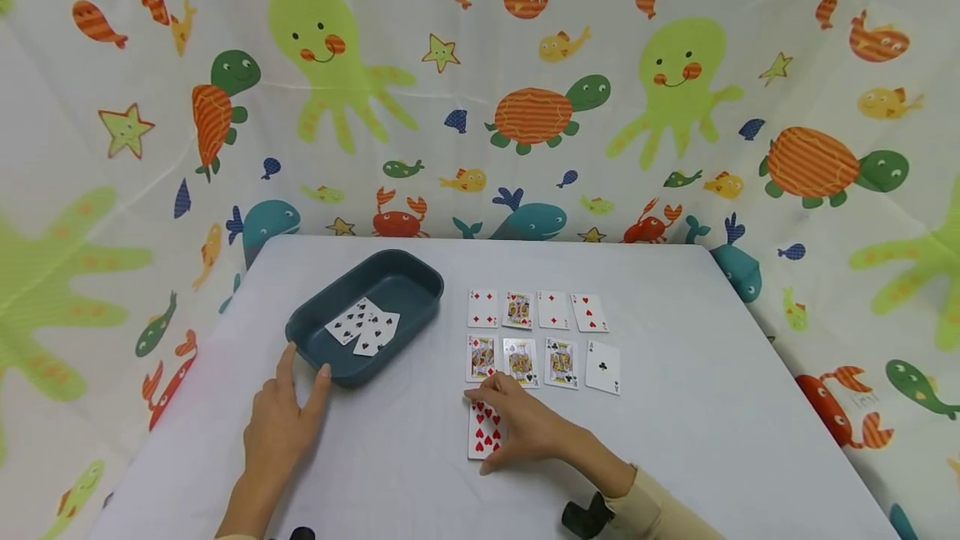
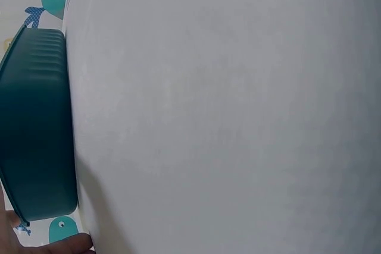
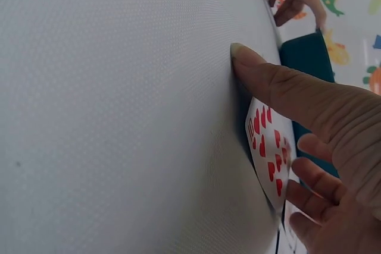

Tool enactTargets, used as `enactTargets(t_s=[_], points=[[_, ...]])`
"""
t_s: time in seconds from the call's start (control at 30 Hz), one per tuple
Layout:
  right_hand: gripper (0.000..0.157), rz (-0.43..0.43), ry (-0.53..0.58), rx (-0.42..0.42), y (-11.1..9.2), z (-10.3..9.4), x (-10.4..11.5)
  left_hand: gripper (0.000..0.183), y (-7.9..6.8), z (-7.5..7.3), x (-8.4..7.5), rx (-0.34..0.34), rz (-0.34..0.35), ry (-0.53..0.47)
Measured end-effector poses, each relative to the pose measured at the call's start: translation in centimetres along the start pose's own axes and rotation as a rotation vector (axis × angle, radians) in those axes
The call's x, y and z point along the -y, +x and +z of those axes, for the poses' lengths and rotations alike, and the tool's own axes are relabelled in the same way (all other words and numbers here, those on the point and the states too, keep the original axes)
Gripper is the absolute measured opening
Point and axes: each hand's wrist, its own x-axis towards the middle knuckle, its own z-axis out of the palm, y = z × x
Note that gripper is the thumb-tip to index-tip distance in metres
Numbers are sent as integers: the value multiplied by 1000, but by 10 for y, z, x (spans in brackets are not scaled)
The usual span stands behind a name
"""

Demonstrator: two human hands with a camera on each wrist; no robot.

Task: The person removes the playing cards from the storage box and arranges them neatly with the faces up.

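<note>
A ten of hearts card [image 3: 271, 153] lies face up on the white table below the card rows. My right hand [image 1: 525, 421] arches over it in the head view, thumb by the card's near edge and fingers by its far edge. In the right wrist view the thumb [image 3: 268, 72] rests on the cloth just off the card. A dark teal tray [image 1: 408, 261] stands at the left with black-suited cards [image 1: 363, 326] inside. My left hand [image 1: 281, 423] is at its near left corner, index finger and thumb extended against the tray's side.
Two rows of face-up cards lie right of the tray: a back row with a red heart card [image 1: 589, 312] at its end, and a front row ending in an ace of clubs [image 1: 603, 367]. A sea-animal patterned curtain [image 1: 450, 65] hangs behind the table.
</note>
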Motion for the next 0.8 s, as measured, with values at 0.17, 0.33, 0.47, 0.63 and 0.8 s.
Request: enactTargets(t_s=[0.17,0.33,0.47,0.63,0.8], points=[[95,-17,-17,-5,1,-1,1,83,0,0,0,-2,-1,6],[96,-13,1,0,0,-3,2,83,-1,-1,0,7,-9,5],[97,-17,-9,-1,1,-3,2,83,-1,-2,-1,12,-9,3],[97,-36,-5,-9,0,-2,1,83,-2,-2,-2,12,-10,2],[96,-61,7,-25,1,-3,3,83,-3,-1,0,-8,-8,-7]])
